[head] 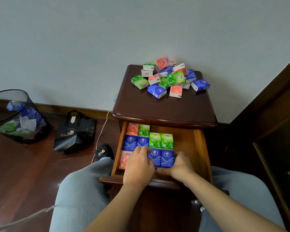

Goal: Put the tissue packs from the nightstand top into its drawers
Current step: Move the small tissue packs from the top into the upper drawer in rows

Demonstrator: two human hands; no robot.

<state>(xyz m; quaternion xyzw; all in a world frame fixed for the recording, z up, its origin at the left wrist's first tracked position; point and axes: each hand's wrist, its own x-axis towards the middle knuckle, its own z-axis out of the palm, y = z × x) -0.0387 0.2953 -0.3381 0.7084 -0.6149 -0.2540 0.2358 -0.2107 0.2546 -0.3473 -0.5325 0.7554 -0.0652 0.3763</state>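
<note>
- Both forearms reach into the open top drawer (197,144); left hand (138,166) and right hand (180,164) curl round two blue tissue packs (161,158), one on each side.
- Those packs' white logo seems to read "Vinda".
- More packs lie heaped on the nightstand top (157,106).
- Black bag (74,133) reads "Cha…".

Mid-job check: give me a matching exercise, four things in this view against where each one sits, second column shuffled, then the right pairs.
Things:
1. Loose pile of pink, green and blue tissue packs
2. Two blue tissue packs between the hands
3. Black mesh waste bin
4. Black paper shopping bag

Places:
A. On the floor, far left
B. On the dark wooden nightstand top
C. On the floor, between bin and nightstand
D. In the open wooden drawer, front row

Pairs: 1-B, 2-D, 3-A, 4-C
</note>
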